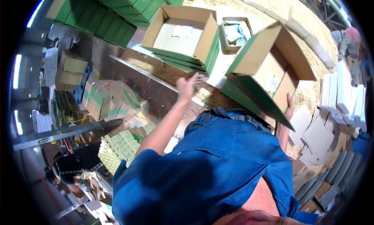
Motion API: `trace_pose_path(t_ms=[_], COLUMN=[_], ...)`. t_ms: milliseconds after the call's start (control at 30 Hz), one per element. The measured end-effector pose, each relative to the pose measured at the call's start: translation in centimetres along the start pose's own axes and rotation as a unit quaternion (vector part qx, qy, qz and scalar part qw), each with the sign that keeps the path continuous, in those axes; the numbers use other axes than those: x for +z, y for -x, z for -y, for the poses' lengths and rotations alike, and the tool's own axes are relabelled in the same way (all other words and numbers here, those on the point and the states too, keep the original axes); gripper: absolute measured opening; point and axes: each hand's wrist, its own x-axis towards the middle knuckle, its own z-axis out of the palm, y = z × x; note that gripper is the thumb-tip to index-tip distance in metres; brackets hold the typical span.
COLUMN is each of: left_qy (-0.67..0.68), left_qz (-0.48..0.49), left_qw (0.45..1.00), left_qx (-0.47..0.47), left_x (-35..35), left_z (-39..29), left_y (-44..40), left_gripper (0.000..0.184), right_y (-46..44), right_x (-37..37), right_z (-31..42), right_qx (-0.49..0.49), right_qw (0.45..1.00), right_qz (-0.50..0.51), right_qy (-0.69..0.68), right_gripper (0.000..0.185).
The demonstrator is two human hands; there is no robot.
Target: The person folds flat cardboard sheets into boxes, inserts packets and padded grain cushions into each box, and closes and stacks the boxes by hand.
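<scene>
My right hand (290, 106) grips the near right side of an open-topped cardboard box (253, 57), green outside and brown inside. The box is tilted, and a small printed paper lies on its inner floor. Part of that hand is hidden behind the box wall. To the left, my left hand (189, 86) is empty with its fingers stretched out, just in front of a stack of open green boxes (212, 49). A printed sheet (182, 31) lies in the top box of that stack. Beneath the tilted box shows another green box (237, 93).
A small open box of packets (236, 33) sits between the two larger boxes. Many green boxes (117, 14) are piled at the back left. Yellowish wavy trays (119, 151) stand left of my arm. Other people are at far left (76, 162) and far right (348, 41).
</scene>
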Motion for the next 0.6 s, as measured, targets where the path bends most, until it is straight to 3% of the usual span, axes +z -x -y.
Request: trace_pose_path(t_ms=[33,67,100,133,167,233,367,400,467,533,600], left_qy=[-0.01,0.062,0.067,0.065,0.024,0.015,-0.032,-0.03,-0.104,-0.024,0.052], left_qz=[-0.164,-0.217,-0.269,-0.262,-0.199,-0.101,0.14,0.141,0.04,0.094,0.005], left_qw=[0.985,0.969,0.954,0.934,0.941,0.957,0.971,0.971,0.984,0.981,0.99], left_qx=[0.049,0.098,0.115,0.232,0.271,0.27,0.192,0.192,0.136,0.167,0.135], left_x=[-3.4,-5.4,-8.6,-10.3,-12.4,-13.0,-16.1,-16.0,-15.3,-15.2,-15.6], left_z=[2.1,-0.7,-1.7,-4.1,-6.3,-10.3,-10.4,-10.6,-10.5,-10.2,-8.1], left_y=[-1.5,-2.2,-4.0,-5.5,-7.2,-9.1,-13.4,-13.1,-12.3,-12.1,-14.0], left_gripper=[0.023,0.034,0.022,0.036,0.051,0.056,0.066,0.066,0.067,0.071,0.074], right_y=[-0.5,-1.0,-1.7,-2.3,-2.1,-3.3,-7.8,-8.4,-9.8,-10.4,-10.1], right_x=[1.9,4.0,6.0,8.0,11.1,15.0,20.0,21.4,24.2,27.2,29.4], right_z=[0.7,1.2,1.2,1.2,1.2,0.1,-3.5,-4.2,-6.1,-7.4,-9.2], right_qx=[-0.019,-0.013,-0.009,-0.004,0.011,0.036,0.151,0.136,0.073,0.06,0.041], right_qw=[0.999,1.0,0.999,0.998,0.996,0.991,0.965,0.968,0.984,0.965,0.941], right_qz=[-0.028,0.004,0.03,0.056,0.081,0.125,0.204,0.208,0.15,0.222,0.21], right_qy=[0.03,0.009,0.0,-0.01,-0.025,-0.037,-0.066,-0.032,0.056,0.128,0.261], right_gripper=[0.048,0.045,0.044,0.044,0.044,0.043,0.04,0.043,0.047,0.053,0.064])
